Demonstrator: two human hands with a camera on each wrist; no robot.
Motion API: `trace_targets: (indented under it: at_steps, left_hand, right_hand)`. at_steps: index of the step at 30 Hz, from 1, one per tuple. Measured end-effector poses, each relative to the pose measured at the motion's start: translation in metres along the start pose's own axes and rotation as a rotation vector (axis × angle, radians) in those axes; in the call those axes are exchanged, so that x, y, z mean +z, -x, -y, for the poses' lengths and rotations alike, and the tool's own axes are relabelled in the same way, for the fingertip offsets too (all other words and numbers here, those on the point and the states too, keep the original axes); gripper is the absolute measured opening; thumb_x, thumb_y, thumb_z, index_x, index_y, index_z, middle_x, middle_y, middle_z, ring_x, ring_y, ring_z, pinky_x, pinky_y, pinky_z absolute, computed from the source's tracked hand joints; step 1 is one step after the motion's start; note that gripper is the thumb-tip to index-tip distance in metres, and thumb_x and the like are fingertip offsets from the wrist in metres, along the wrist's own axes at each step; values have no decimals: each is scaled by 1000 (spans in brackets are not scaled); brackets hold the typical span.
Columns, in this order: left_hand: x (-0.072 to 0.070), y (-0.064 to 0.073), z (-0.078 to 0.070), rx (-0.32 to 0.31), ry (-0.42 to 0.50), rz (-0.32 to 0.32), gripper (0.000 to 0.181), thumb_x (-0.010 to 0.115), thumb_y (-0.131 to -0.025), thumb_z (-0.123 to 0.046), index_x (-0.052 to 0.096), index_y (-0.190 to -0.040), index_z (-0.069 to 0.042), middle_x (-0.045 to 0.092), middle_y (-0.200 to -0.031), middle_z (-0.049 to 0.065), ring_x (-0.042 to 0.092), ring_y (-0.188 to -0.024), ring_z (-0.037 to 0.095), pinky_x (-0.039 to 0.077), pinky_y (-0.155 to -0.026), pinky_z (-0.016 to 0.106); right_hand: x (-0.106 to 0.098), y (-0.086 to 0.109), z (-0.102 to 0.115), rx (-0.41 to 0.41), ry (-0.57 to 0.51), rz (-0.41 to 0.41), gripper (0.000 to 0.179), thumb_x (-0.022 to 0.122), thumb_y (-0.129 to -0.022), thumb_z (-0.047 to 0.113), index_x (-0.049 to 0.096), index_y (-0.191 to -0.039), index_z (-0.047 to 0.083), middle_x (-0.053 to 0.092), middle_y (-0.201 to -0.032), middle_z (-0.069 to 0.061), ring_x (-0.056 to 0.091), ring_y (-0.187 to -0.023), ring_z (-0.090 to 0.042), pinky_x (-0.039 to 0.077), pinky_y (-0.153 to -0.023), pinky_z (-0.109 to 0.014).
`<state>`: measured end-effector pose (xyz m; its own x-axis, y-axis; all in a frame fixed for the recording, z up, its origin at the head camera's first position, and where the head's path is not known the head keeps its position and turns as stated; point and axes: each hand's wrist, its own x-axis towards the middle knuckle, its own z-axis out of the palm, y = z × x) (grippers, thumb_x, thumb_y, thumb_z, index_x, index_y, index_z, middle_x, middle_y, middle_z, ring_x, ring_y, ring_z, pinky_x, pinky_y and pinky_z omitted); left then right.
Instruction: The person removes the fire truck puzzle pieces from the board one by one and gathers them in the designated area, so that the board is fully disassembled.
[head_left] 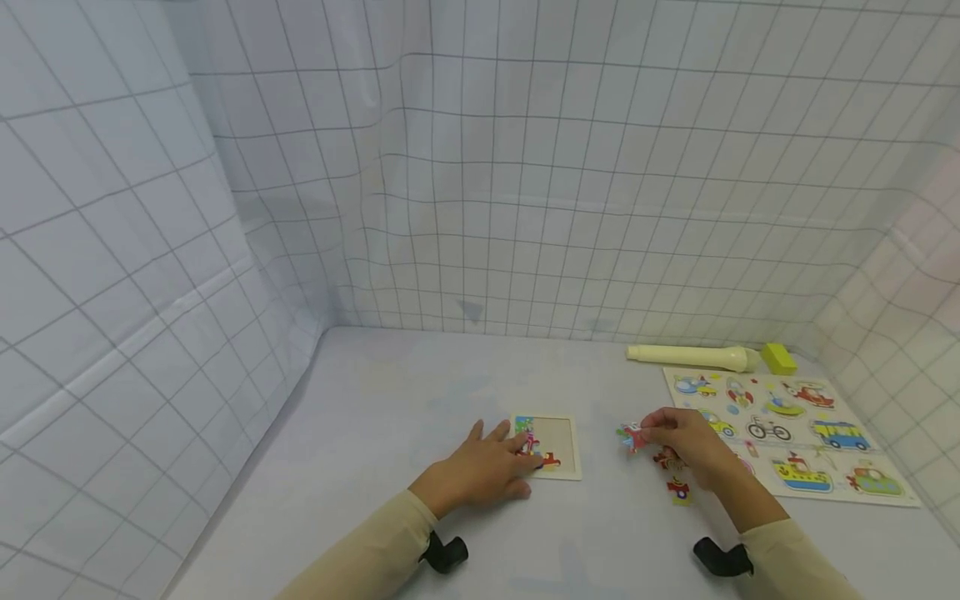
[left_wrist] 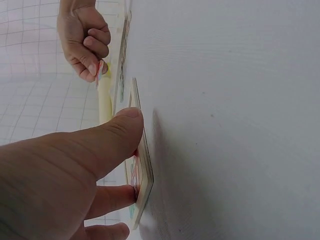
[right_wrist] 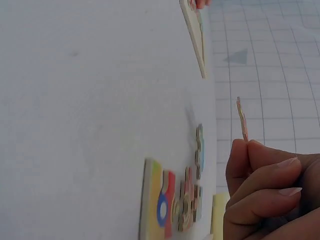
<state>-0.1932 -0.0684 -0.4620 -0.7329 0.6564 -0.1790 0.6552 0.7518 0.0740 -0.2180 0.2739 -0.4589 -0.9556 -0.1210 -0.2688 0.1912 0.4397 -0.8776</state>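
Observation:
A small wooden jigsaw tray (head_left: pixel 576 457) lies flat on the white table, with several colourful pieces set along its left and lower parts and bare wood elsewhere. My left hand (head_left: pixel 483 468) rests on the tray's left side, fingers spread; its thumb touches the near edge in the left wrist view. To the right of the tray, my right hand (head_left: pixel 693 442) pinches a red, green and white jigsaw piece (right_wrist: pixel 242 117) between thumb and fingertips, lifted off the table. Several loose jigsaw pieces (head_left: pixel 679 492) lie on the table beside and below the right hand, partly hidden by it.
A large board printed with vehicles (head_left: pixel 817 429) lies at the right, under part of my right forearm's reach. Behind it are a pale yellow microphone-shaped stick (head_left: pixel 690 357) and a yellow block (head_left: pixel 778 360). White gridded curtains (head_left: pixel 600 167) enclose the table at the back and sides.

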Motion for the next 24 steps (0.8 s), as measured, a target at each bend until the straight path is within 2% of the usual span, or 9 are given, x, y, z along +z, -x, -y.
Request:
trace_targets:
  at_steps: [4, 9, 16, 19, 24]
  left_hand:
    - [-1, 0, 0, -8, 5, -3, 49, 58, -100, -52, 52, -148, -41, 42, -161, -1, 33, -150, 38, 29, -114, 68]
    - [-2, 0, -1, -21, 11, -4, 49, 58, -100, -53, 55, -147, -41, 42, -160, -4, 32, -150, 38, 27, -114, 69]
    - [-1, 0, -1, -21, 17, -3, 49, 59, -100, -53, 54, -147, -42, 42, -160, -4, 32, -151, 39, 27, -114, 69]
    - [-2, 0, -1, -21, 27, -1, 49, 59, -99, -53, 54, -147, -43, 42, -160, -4, 32, -151, 39, 27, -114, 69]
    - [-4, 1, -1, -23, 40, 3, 48, 60, -99, -52, 54, -146, -43, 42, -161, -4, 31, -151, 40, 26, -114, 69]
  right_hand:
    - [-9, 5, -10, 19, 34, -5, 23, 64, -101, 15, 63, -115, -4, 63, -92, -5, 49, -74, -17, 42, -58, -26]
    - [-6, 6, -18, 30, 110, -13, 21, 68, -98, 16, 66, -111, -1, 63, -94, -5, 51, -80, -19, 43, -61, -27]
    - [5, 4, -18, -31, 225, -28, 13, 68, -95, 13, 69, -104, 3, 66, -93, -6, 54, -84, -21, 48, -67, -31]
    - [7, 4, -16, -32, 264, -44, 11, 68, -96, 14, 70, -102, 5, 65, -93, -5, 54, -83, -21, 47, -67, -32]
    - [6, 3, -14, -56, 257, -45, 15, 66, -99, 17, 68, -107, 5, 64, -95, -6, 56, -84, -21, 49, -67, -32]
